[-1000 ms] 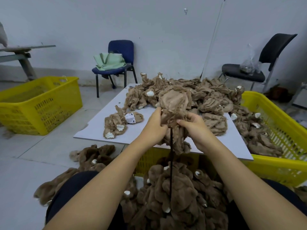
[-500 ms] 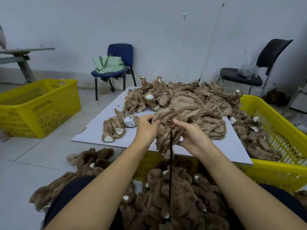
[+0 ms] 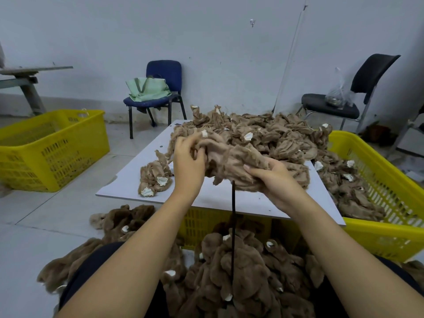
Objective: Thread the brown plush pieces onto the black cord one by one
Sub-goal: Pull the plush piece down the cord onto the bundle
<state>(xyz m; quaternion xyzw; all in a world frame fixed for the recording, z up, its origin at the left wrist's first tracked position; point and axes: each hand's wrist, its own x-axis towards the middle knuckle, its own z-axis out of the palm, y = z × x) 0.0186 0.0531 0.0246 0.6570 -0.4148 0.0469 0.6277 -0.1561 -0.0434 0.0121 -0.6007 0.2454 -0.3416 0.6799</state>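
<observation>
A brown plush piece (image 3: 231,161), turned inside out, is stretched between my hands above the white board (image 3: 137,173). My left hand (image 3: 188,165) grips its left end with curled fingers. My right hand (image 3: 277,182) holds its right underside, thumb on top. The black cord (image 3: 233,226) rises straight from my lap, and its tip stops just under the piece. Threaded dark brown plush pieces (image 3: 241,271) are bunched round the cord's lower part in my lap. A large heap of loose plush pieces (image 3: 270,134) covers the far side of the board.
A small clump of plush pieces (image 3: 153,180) lies at the board's left. Yellow crates stand at the left (image 3: 52,148), under the board (image 3: 206,223) and at the right (image 3: 385,180), the right one holding plush. A blue chair (image 3: 160,88) and a black chair (image 3: 344,97) stand by the wall.
My hands have spread apart and moved away from me, pulling the plush piece out wide. The piece has lifted off the cord's tip, which now shows bare below it.
</observation>
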